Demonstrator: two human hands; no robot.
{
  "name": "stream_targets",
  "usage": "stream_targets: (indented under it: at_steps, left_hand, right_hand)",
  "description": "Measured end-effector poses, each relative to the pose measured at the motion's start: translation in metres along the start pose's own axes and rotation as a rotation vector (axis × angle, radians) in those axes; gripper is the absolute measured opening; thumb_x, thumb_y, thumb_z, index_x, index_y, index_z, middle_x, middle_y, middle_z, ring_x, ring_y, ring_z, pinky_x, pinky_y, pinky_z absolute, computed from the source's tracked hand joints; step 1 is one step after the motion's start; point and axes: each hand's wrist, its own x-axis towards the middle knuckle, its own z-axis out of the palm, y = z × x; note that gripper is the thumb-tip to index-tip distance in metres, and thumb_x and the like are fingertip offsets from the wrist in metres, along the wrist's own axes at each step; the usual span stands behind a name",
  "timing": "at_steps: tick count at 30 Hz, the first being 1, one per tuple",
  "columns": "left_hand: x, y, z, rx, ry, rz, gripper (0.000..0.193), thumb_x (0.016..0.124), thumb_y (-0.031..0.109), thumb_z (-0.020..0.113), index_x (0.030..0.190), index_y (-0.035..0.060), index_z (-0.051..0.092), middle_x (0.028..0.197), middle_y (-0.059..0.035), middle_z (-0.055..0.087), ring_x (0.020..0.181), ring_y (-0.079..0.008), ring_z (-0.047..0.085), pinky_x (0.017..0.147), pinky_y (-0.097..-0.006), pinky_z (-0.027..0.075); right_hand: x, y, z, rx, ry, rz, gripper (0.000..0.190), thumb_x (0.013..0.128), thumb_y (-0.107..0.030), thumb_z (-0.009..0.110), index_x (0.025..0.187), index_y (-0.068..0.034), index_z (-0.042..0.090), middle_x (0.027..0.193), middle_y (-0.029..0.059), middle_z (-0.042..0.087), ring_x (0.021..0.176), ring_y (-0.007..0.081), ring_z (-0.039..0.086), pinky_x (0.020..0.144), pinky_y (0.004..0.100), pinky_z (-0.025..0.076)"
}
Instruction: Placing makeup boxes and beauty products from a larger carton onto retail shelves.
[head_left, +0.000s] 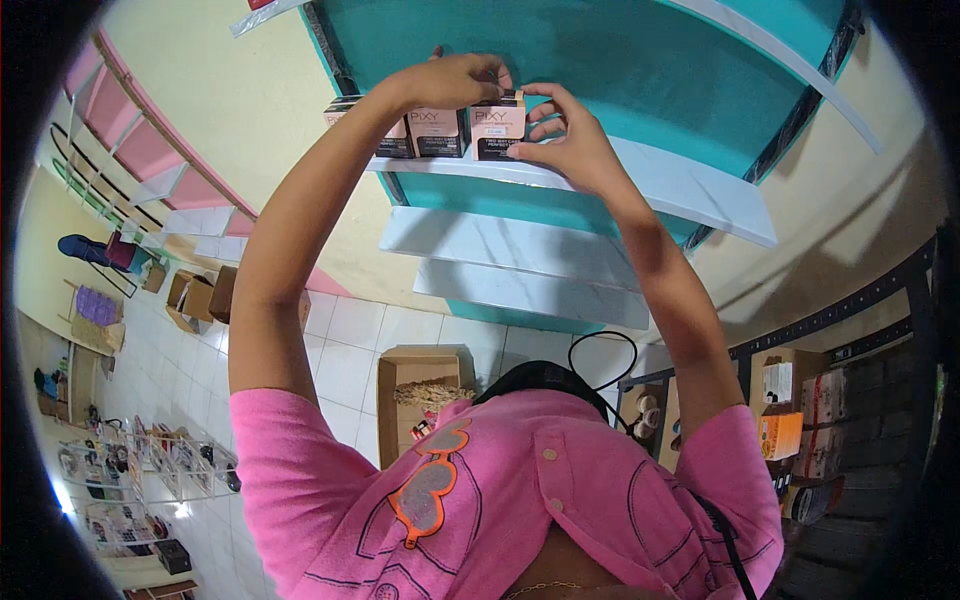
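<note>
On the upper white marbled shelf (697, 184) stands a row of several pink-and-black Pixy two way cake boxes (439, 133). The rightmost Pixy box (498, 129) is upright, a small gap from its neighbour. My left hand (457, 79) reaches over the row, its fingertips at the top of the rightmost box; whether they grip it is hidden. At that box's right side is my right hand (566, 135), thumb on the lower front corner and index finger by the top corner. My left forearm partly covers the boxes farther left.
Lower white shelves (510, 244) sit against the teal wall panel. An open cardboard box (386, 405) with packing material stands on the tiled floor. Stocked black racking (742, 375) is at the right; wire display racks (142, 457) stand at the far left. A black cable (604, 334) loops near my body.
</note>
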Motion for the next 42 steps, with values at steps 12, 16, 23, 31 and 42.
stream_targets:
  at_steps: [12,16,23,31,42]
  left_hand:
    - [-0.009,-0.014,0.002,-0.031,0.160,0.126,0.028,0.084,0.025,0.046,0.107,0.0120,0.053,0.100,-0.0039,0.060,0.098,-0.0173,0.054,0.099,-0.0470,0.011]
    - [-0.016,-0.004,0.000,0.010,0.197,0.134,0.031,0.080,0.024,0.053,0.109,0.0113,0.052,0.101,-0.0075,0.059,0.098,-0.0193,0.054,0.098,-0.0459,0.013]
    - [-0.025,0.005,-0.002,0.058,0.209,0.117,0.042,0.070,0.022,0.065,0.110,0.0175,0.052,0.098,-0.0054,0.061,0.096,-0.0189,0.055,0.096,-0.0469,0.012]
    - [-0.027,0.002,-0.002,0.088,0.193,0.127,0.045,0.070,0.022,0.065,0.113,0.0210,0.050,0.099,-0.0050,0.060,0.098,-0.0182,0.053,0.096,-0.0521,0.008]
    - [-0.137,0.094,0.009,-0.568,0.553,0.522,0.011,0.074,0.007,0.056,0.083,0.0018,0.061,0.076,-0.0095,0.057,0.064,-0.0149,0.055,0.054,-0.0252,0.042]
  right_hand:
    - [-0.001,-0.010,0.009,-0.074,-0.004,-0.010,0.083,0.053,-0.020,0.078,0.121,-0.010,0.032,0.096,0.0159,0.056,0.088,0.0252,0.055,0.072,0.0324,0.046]
    - [0.009,0.001,0.009,0.000,-0.013,-0.087,0.086,0.052,-0.021,0.079,0.122,-0.010,0.032,0.097,0.0169,0.055,0.091,0.0249,0.054,0.075,0.0328,0.044]
    - [0.020,0.007,0.012,0.182,-0.072,-0.007,0.087,0.050,-0.021,0.079,0.122,-0.008,0.031,0.095,0.0157,0.056,0.091,0.0224,0.054,0.078,0.0320,0.043]
    - [0.023,0.012,0.021,0.114,-0.025,-0.062,0.087,0.050,-0.019,0.079,0.122,-0.008,0.031,0.097,0.0175,0.056,0.087,0.0228,0.056,0.077,0.0307,0.044]
    - [0.019,0.013,0.006,0.179,-0.063,0.013,0.097,0.047,-0.020,0.081,0.126,-0.008,0.025,0.107,0.0196,0.050,0.090,0.0256,0.055,0.078,0.0319,0.043]
